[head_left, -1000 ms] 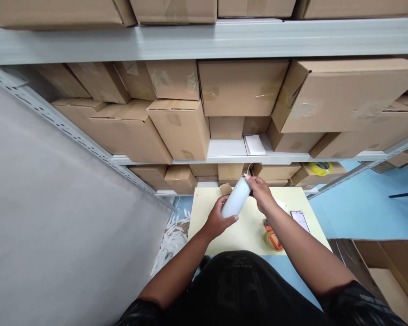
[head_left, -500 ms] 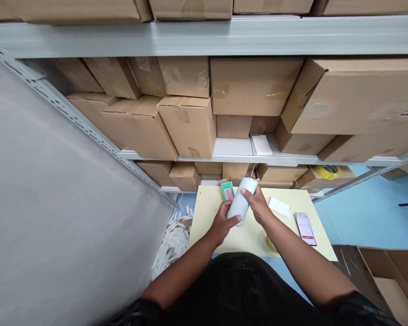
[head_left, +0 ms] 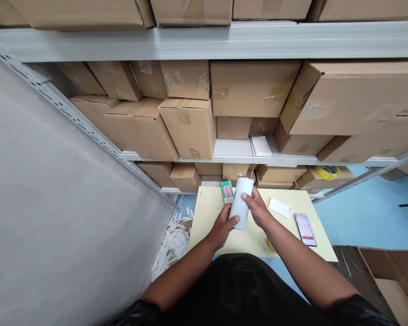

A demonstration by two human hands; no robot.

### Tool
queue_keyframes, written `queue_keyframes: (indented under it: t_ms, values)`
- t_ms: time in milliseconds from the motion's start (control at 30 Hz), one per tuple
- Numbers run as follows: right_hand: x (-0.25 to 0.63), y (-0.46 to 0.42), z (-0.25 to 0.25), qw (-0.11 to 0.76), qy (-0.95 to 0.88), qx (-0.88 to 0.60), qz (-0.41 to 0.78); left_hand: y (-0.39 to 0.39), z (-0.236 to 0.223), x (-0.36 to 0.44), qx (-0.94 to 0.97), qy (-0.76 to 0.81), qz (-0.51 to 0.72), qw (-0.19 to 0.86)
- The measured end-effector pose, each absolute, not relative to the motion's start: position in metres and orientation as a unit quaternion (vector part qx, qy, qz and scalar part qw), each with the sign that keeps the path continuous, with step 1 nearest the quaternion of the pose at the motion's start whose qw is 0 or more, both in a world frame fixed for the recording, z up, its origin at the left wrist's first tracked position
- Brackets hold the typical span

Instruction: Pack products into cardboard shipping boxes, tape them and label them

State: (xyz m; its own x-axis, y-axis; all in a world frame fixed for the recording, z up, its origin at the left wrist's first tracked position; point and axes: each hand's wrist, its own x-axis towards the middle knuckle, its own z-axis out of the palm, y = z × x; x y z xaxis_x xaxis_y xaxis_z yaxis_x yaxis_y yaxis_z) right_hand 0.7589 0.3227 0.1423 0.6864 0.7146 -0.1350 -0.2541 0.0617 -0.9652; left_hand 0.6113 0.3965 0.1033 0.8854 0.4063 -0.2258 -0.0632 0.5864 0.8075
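Above the pale yellow table, both my hands hold a pale blue tumbler (head_left: 240, 209), a smooth cylinder with a shiny metal-looking rim at its far end. My left hand (head_left: 221, 230) wraps its lower left side, thumb across the front near the base. From the right, my right hand (head_left: 257, 209) grips its side, thumb on the front; the fingers behind are hidden. Just left of the tumbler a small green box (head_left: 226, 192) with a pink picture lies on the table. A white card or flat box (head_left: 279, 207) is right of my right hand.
A phone (head_left: 305, 229) with a lit screen lies on the table (head_left: 204, 217). Shelves stacked with cardboard boxes (head_left: 187, 129) rise in front. Yellow tape (head_left: 327, 172) sits on a lower box. White scraps (head_left: 172, 242) cover the floor at left; an opened carton (head_left: 391, 276) stands at right.
The tumbler has turned more upright. My right hand has shifted from its far end down to its side. The green box shows more fully, and the view has swung slightly left.
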Motion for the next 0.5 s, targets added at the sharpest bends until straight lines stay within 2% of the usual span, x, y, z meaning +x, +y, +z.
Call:
queue_keyframes:
  t_ms: [133, 200, 367, 500]
  values:
    - [0.7598, 0.3152, 0.1443, 0.682, -0.191, -0.562, 0.426, 0.3953, 0.0991, 0.6106, 0.365, 0.165, 0.056, 0.915]
    - [0.7595, 0.3161, 0.1449, 0.69, -0.181, -0.576, 0.4, 0.3941, 0.0974, 0.612, 0.366, 0.171, 0.052, 0.913]
    - [0.7544, 0.3234, 0.1447, 0.694, -0.174, -0.65, 0.258, 0.3932, 0.0999, 0.6162, 0.475, 0.195, 0.141, 0.846]
    - [0.7526, 0.3192, 0.146, 0.686, -0.198, -0.64, 0.282, 0.3967, 0.1017, 0.6151, 0.444, 0.177, 0.106, 0.872]
